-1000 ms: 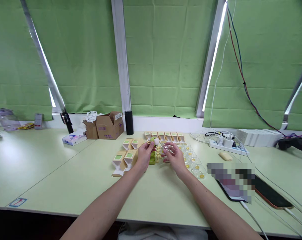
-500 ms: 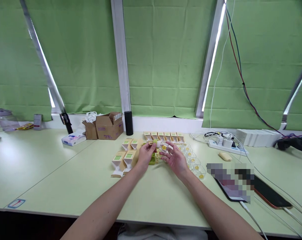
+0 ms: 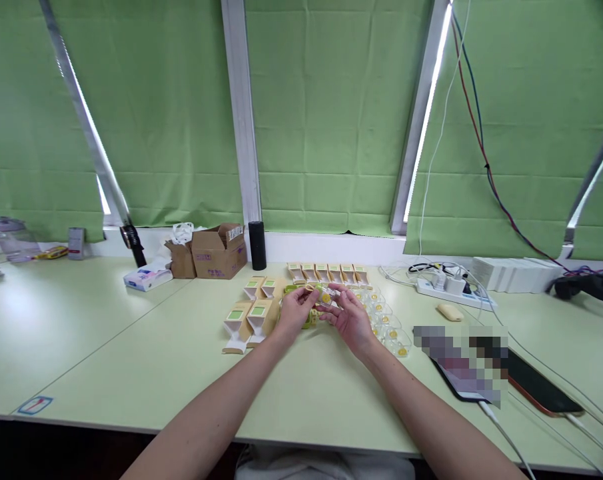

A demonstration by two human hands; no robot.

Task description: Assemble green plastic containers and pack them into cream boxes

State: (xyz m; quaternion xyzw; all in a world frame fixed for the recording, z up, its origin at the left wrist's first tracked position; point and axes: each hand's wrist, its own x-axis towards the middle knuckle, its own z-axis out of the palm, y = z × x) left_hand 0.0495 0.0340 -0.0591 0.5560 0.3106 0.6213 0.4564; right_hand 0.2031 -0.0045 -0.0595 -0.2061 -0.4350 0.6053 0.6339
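Observation:
My left hand [image 3: 294,311] and my right hand [image 3: 348,317] meet above the pale green table [image 3: 131,353], both pinching a small clear case with a yellow piece [image 3: 325,295] between their fingertips. Under the hands lies a green tray [image 3: 307,323], partly hidden. To the left stand several tan and green small boxes [image 3: 248,320]. A row of the same small boxes [image 3: 328,271] lines the back. Several clear cups with yellow centres [image 3: 388,327] sit right of my right hand.
Open cardboard boxes [image 3: 216,250], a black cylinder [image 3: 256,245] and a tissue pack [image 3: 144,275] stand at the back left. A power strip with cables [image 3: 448,287], a yellow bar [image 3: 451,311] and phones [image 3: 541,387] lie on the right. Green blinds cover the windows.
The hands came together; the round white-green item seen in the left fingers earlier no longer shows, and both hands now pinch the small clear case.

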